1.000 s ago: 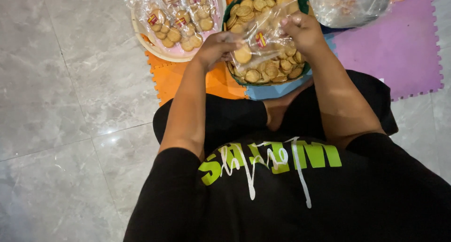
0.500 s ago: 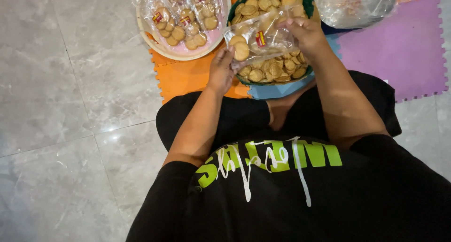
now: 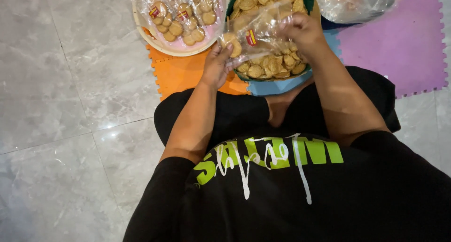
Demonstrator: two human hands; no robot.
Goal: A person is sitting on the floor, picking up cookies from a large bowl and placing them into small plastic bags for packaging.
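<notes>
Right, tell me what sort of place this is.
Probably a home floor used for packing snacks: glossy grey marble-look floor tiles, coloured interlocking foam play mats, and a round green bowl of loose biscuits.

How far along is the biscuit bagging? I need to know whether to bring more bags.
Done: several filled small bags lie in the pale round tray. In hand: the left hand and right hand hold a clear bag with a few biscuits inside, above the green bowl. Left: the bowl's loose biscuits remain plentiful, so much seems unbagged.
</notes>
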